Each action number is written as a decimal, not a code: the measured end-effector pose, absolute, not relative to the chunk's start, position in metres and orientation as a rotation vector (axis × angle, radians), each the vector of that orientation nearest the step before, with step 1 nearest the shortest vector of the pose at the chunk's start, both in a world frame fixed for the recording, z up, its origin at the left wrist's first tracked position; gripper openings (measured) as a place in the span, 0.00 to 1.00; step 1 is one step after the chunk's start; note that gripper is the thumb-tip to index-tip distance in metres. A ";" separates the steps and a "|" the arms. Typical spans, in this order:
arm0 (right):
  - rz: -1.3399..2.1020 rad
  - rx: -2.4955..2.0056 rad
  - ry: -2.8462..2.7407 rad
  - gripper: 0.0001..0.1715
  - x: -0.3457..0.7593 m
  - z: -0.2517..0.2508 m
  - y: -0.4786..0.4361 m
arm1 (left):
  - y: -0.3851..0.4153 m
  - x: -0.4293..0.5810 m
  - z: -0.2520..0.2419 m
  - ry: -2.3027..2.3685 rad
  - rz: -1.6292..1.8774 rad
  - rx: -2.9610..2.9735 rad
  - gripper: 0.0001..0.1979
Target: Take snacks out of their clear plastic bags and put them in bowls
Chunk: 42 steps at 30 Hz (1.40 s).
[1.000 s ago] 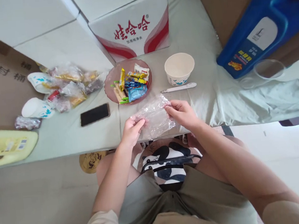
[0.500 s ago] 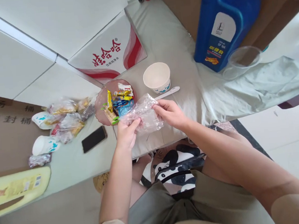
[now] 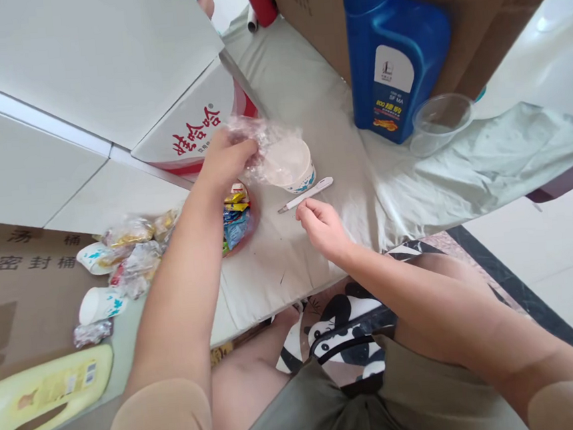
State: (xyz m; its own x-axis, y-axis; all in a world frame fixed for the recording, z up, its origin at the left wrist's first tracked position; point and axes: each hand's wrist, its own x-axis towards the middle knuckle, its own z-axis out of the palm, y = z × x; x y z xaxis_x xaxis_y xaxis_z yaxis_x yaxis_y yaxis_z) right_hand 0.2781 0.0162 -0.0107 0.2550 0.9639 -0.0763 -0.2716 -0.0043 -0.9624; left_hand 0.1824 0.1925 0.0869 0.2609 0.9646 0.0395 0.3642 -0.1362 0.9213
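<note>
One motor-oil bottle (image 3: 390, 55) stands on pale-green cloth (image 3: 336, 130) before a cardboard carton (image 3: 318, 28); the left hand (image 3: 226, 157) grips a plastic bag (image 3: 261, 137); the right hand (image 3: 324, 228) curls apart, hold unclear.

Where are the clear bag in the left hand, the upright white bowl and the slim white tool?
Clear bag (image 3: 265, 134): head view, its crumpled part.
Upright white bowl (image 3: 304, 180): head view, blue-patterned outer wall.
Slim white tool (image 3: 309, 194): head view, middle of its body.
</note>
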 end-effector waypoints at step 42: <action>1.240 -1.130 -0.786 0.12 0.287 -0.007 0.023 | 0.188 0.266 0.084 1.329 -0.598 2.495 0.13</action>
State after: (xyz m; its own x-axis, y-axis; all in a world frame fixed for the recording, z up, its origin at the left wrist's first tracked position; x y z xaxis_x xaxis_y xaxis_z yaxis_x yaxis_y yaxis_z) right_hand 0.2871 0.0230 -0.0066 0.1976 0.9736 -0.1141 -0.3122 -0.0478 -0.9488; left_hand 0.2662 0.1884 0.0840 0.4992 0.7301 -0.4667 0.8334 -0.5520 0.0278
